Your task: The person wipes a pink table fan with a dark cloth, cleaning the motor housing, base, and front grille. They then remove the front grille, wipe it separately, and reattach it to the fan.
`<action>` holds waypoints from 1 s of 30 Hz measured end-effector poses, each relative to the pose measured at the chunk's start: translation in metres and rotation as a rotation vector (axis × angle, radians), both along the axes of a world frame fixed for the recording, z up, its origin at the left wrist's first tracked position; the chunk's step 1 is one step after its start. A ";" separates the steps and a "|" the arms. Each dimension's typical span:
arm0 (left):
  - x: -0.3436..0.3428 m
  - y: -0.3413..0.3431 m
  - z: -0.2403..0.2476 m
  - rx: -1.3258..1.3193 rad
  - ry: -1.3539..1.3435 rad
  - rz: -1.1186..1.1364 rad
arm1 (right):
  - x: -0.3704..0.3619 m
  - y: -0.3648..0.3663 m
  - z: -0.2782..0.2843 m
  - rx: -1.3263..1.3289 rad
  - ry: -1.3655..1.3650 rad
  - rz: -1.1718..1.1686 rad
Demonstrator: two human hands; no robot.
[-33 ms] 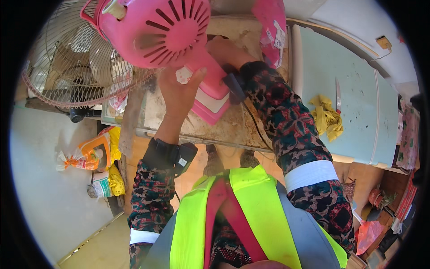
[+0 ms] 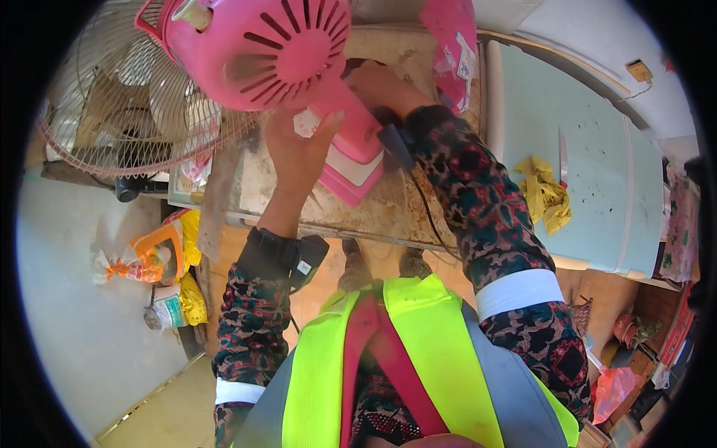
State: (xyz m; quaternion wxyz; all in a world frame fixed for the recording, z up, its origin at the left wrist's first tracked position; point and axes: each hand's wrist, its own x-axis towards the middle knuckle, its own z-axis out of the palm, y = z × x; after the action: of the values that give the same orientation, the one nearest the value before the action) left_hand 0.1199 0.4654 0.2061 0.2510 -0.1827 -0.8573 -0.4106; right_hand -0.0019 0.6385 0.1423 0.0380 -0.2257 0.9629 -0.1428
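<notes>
A pink electric fan stands on a worn, stained tabletop, with its back and slotted motor housing towards me. Its round wire guard spreads to the left. My left hand grips the fan's neck from the left, thumb against the pink column and fingers partly hidden behind it. On the other side, my right hand is curled against the upper neck; its fingertips are out of sight behind the fan. The pink and white base sits below both hands.
To the right is a pale blue-green cabinet top holding a yellow cloth and a knife. A pink bag stands behind the table. Orange and yellow bags lie against the left wall. A dark cord hangs near my right forearm.
The fan's wire guard has shifted very slightly upward. Both hands stay at the fan's neck, with the right forearm moved a touch.
</notes>
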 end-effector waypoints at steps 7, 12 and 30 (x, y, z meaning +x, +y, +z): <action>0.004 0.006 0.008 0.043 0.022 0.014 | 0.112 0.063 -0.017 -0.104 0.121 -0.147; 0.010 0.008 0.013 0.070 0.026 -0.001 | 0.172 0.041 -0.017 -0.094 0.101 -0.323; -0.007 0.002 -0.008 -0.050 0.022 0.003 | 0.132 0.053 -0.047 -0.968 -0.119 -0.836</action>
State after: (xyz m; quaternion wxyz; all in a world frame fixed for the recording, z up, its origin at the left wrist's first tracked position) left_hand 0.1125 0.4676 0.1985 0.2562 -0.1923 -0.8648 -0.3868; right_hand 0.1303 0.6912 0.0958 -0.0739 0.1852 0.7924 -0.5765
